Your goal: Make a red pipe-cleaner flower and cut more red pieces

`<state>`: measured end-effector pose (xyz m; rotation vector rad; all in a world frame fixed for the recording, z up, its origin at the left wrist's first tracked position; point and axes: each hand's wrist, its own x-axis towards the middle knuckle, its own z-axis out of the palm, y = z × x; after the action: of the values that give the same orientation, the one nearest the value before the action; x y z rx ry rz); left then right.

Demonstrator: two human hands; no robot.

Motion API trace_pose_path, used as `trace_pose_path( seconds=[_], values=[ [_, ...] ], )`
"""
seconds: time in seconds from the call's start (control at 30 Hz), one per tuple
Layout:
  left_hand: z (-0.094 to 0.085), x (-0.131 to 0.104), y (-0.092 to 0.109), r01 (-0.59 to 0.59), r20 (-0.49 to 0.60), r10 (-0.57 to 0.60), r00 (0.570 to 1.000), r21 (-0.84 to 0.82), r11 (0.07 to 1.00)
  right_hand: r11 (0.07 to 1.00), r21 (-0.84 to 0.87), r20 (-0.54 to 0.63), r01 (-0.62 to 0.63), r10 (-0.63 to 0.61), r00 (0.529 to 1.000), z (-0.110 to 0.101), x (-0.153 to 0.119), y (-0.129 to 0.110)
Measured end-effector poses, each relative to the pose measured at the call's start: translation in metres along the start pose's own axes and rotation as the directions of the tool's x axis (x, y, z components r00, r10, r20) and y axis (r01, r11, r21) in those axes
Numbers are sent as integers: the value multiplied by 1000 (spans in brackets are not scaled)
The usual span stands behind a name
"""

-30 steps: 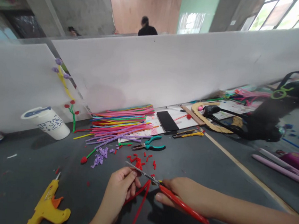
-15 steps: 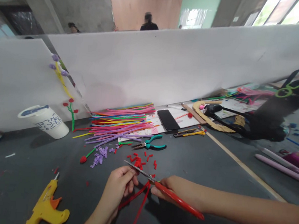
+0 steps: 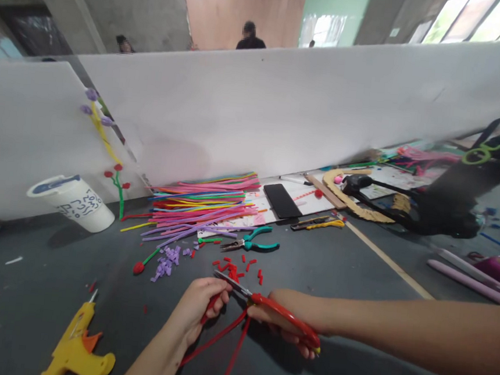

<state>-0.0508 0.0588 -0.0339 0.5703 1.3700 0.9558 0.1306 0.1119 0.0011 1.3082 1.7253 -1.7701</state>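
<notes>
Our right hand [image 3: 296, 303] is wrapped round the scissors [image 3: 285, 312], blades pointing at our left hand [image 3: 198, 301], which is closed on a red strip [image 3: 210, 309]. Two red lengths [image 3: 235, 351] trail below, between the hands. We cannot tell whether the blades are biting. We seem to be snipping strips short; the next cut calls for steady feeding, fingertips clear of the blades. Just beyond lie red pieces [image 3: 232, 272], with purple pieces [image 3: 167, 261] to their left and pliers [image 3: 249, 245] behind. Farther out are coloured strips [image 3: 204, 208] and a phone [image 3: 282, 201].
</notes>
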Motion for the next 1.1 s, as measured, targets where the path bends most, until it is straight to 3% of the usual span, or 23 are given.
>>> trace_pose_path(
  seconds=[0.1, 0.2, 0.3, 0.57, 0.87, 1.1],
  values=[
    [1, -9, 0, -43, 32, 42, 999, 17, 999, 998, -62, -98, -3, -3, 995, -4, -6, -9],
    [7, -21, 1, -81, 80, 78, 994, 43, 996, 992, -91, -241, 91, -111, 964, -5, -11, -19],
    [15, -32, 2, -92, 128, 81, 988, 77, 993, 974, -94, -303, 207, -226, 926, 2, -13, -26],
    [23, -40, -6, -87, 164, 64, 984, 139, 986, 933, -186, -319, 308, -354, 879, 23, -10, -21],
    [25, -41, -15, -103, 206, 65, 976, 176, 979, 862, -356, -305, 361, -472, 827, 22, -21, -11],
    [27, -42, -11, -102, 191, 67, 979, 181, 978, 863, -347, -249, 367, -462, 851, 15, -22, -11]
  ],
)
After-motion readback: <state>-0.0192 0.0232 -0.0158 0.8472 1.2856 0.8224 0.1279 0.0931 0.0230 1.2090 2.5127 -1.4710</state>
